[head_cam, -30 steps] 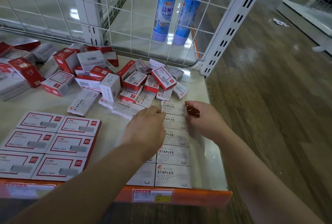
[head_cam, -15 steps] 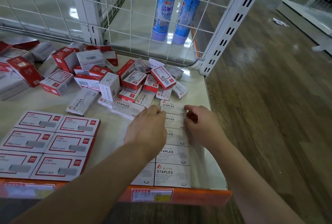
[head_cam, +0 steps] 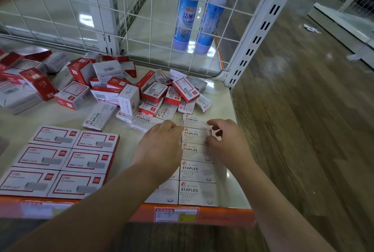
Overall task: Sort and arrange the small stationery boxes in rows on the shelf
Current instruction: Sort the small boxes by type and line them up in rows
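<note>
White STAPLES boxes lie in a neat row running from the shelf's front edge back along its right side. My left hand rests on the left end of the boxes near the row's far end, and my right hand pinches the right end of one box there with curled fingers. Larger red-and-white staple boxes are laid flat in two columns at the front left. A loose heap of mixed red and white boxes covers the back of the shelf.
The shelf ends at an orange front strip with a price label. A white wire grid stands behind it, with two blue bottles beyond. A slotted white upright marks the right corner; wooden floor lies to the right.
Both hands have drawn closer together on the far boxes of the white row; the right hand's fingers have curled onto a box end. The heap has not moved.
</note>
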Tool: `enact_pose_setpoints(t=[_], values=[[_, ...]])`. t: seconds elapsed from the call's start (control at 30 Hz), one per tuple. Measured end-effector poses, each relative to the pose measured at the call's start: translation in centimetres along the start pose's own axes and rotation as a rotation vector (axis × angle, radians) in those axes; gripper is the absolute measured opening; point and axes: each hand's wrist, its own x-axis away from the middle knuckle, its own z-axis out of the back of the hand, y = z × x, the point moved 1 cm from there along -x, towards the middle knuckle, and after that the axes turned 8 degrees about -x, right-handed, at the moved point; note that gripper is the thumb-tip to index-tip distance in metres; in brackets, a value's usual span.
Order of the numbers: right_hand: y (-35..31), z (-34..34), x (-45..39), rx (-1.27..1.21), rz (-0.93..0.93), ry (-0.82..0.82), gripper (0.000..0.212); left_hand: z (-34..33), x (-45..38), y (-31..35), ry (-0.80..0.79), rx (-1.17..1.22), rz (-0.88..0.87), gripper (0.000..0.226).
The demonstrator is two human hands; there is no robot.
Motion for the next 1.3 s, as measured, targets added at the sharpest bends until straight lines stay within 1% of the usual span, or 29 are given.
enact_pose_setpoints(t=[0.13, 0.23, 0.37, 0.53, 0.63, 0.77, 0.93, 1.3], values=[[-1.3, -0.3, 0.5, -0.005, 0.04, 0.007, 0.035, 0.9, 1.3, -1.6, 0.031, 0.001, 0.007, 0.041], [-2.7, -1.0, 0.6, -0.015, 0.073, -0.027, 0.034, 1.6, 2.1, -3.4, 0.026, -0.001, 0.065, 0.039], [-4.7, -2.5, 0.6, -0.01, 0.124, -0.091, 0.033, 2.4, 2.8, -5.7, 0.014, -0.06, 0.15, 0.039], [-6.4, -4.3, 0.1, 0.024, 0.116, -0.15, 0.032, 3.3, 3.3, -7.6, 0.031, -0.111, 0.232, 0.037], [-6.9, -5.0, -0.3, 0.052, 0.119, -0.169, 0.03, 3.5, 3.4, -8.2, 0.008, -0.112, 0.271, 0.037], [-7.4, -5.8, -0.8, 0.076, 0.119, -0.162, 0.029, 3.5, 3.5, -8.5, -0.038, -0.104, 0.28, 0.036], [-7.4, -6.2, -1.2, 0.085, 0.088, -0.162, 0.035, 3.5, 3.4, -8.7, -0.043, -0.1, 0.272, 0.034], [-7.4, -6.1, -1.7, 0.072, 0.065, -0.188, 0.034, 3.3, 3.5, -8.8, -0.056, -0.087, 0.263, 0.035]])
